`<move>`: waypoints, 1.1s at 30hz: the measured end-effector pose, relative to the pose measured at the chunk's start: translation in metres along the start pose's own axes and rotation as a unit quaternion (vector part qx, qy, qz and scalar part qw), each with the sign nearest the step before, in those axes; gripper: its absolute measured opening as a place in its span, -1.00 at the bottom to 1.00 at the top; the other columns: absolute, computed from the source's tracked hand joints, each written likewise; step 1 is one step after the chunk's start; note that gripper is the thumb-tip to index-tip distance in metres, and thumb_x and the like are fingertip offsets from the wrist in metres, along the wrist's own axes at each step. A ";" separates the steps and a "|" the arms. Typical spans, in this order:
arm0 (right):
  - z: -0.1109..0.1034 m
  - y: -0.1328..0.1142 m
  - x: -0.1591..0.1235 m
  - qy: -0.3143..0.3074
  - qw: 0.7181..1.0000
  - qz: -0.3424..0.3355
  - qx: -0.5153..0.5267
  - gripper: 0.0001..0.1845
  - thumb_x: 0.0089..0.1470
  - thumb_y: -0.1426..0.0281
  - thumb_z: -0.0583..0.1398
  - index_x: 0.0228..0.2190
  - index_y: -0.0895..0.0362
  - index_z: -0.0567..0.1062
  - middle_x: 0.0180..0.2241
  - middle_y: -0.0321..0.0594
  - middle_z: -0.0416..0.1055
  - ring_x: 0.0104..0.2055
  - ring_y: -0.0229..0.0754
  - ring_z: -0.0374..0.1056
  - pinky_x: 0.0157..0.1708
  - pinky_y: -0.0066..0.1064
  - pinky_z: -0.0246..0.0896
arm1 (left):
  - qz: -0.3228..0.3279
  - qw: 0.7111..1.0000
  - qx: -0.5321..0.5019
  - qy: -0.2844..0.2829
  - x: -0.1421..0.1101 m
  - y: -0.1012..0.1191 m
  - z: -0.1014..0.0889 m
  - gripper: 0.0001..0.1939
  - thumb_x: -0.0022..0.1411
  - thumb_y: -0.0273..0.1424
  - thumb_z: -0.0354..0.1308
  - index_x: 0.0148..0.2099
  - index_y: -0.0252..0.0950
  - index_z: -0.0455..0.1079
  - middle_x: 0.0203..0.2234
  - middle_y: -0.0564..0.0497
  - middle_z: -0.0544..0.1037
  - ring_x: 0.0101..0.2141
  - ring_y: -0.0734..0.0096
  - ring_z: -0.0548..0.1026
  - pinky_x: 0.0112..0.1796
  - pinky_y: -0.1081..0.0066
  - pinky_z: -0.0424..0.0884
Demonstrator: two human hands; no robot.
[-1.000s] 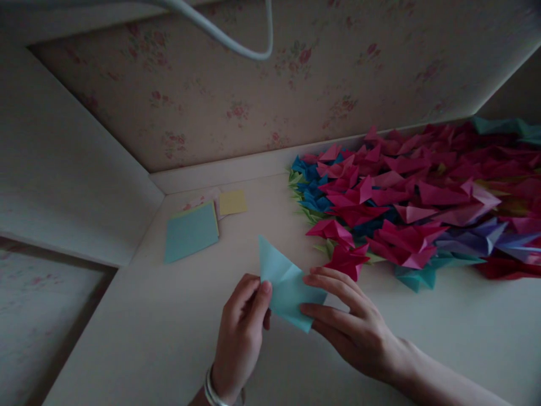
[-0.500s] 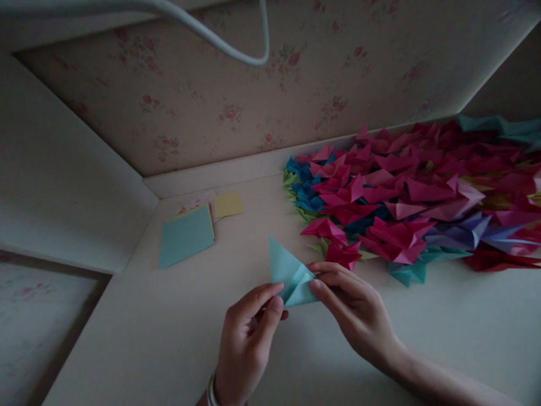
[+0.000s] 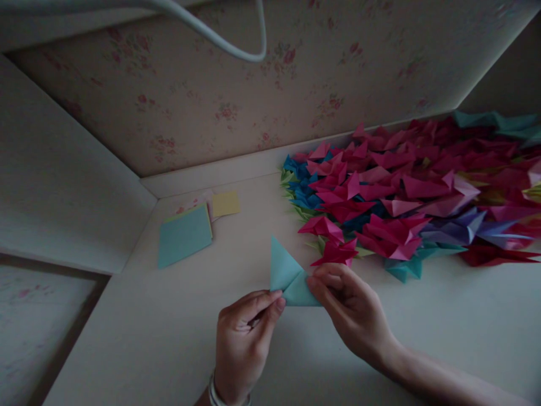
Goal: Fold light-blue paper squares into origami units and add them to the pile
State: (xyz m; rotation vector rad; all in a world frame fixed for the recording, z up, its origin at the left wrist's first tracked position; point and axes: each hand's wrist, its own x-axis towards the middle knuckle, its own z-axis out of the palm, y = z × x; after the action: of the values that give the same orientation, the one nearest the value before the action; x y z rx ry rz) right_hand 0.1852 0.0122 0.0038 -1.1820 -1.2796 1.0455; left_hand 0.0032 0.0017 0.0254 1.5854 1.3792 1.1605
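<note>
A light blue sheet of paper (image 3: 289, 276), partly folded into triangles, is held just above the pale tabletop (image 3: 169, 338). My left hand (image 3: 245, 338) pinches its lower left corner between thumb and fingers; a bracelet circles that wrist. My right hand (image 3: 353, 313) grips the paper's right side with curled fingers. Both hands are closed on the paper.
A big heap of folded paper shapes (image 3: 401, 197), mostly pink and red with some blue, green and purple, covers the right of the table. A stack of light blue square sheets (image 3: 183, 235) and a yellow sheet (image 3: 225, 203) lie at the back left. A white cable (image 3: 220, 39) hangs before the flowered wall.
The paper has gone from a wider, open shape to a tighter folded one. My hands have drawn closer together and my right fingers have curled round the paper.
</note>
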 end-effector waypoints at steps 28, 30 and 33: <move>-0.001 0.012 -0.004 -0.072 0.993 -0.032 -0.090 -0.78 0.31 0.42 0.10 -0.03 0.02 0.41 -0.19 -0.22 0.57 -0.20 -0.19 0.50 -0.24 -0.47 0.39 | -0.226 0.957 -0.171 -0.064 0.003 -0.015 0.000 -0.77 0.20 -0.26 0.33 -0.16 -0.29 0.61 -0.43 0.01 0.65 -0.36 0.36 0.53 -0.29 0.49 0.43; 0.000 0.011 -0.004 -0.073 0.992 -0.032 -0.099 -0.78 0.31 0.41 0.10 -0.04 0.03 0.42 -0.18 -0.20 0.57 -0.20 -0.18 0.50 -0.25 -0.46 0.39 | -0.225 0.957 -0.173 -0.065 0.004 -0.013 0.000 -0.76 0.20 -0.26 0.33 -0.14 -0.29 0.62 -0.43 0.01 0.65 -0.37 0.38 0.52 -0.31 0.50 0.42; 0.000 0.008 -0.002 -0.082 0.990 -0.033 -0.113 -0.79 0.31 0.40 0.09 -0.06 0.06 0.43 -0.17 -0.16 0.57 -0.19 -0.15 0.50 -0.25 -0.43 0.40 | -0.224 0.957 -0.175 -0.064 0.005 -0.009 0.000 -0.77 0.19 -0.28 0.34 -0.15 -0.30 0.62 -0.46 0.02 0.64 -0.40 0.40 0.51 -0.34 0.52 0.40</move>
State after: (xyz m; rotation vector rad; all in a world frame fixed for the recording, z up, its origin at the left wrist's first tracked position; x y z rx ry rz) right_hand 0.1855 0.0109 -0.0048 -1.2327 -1.5891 0.9827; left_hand 0.0002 0.0083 0.0180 1.0121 1.2750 0.9416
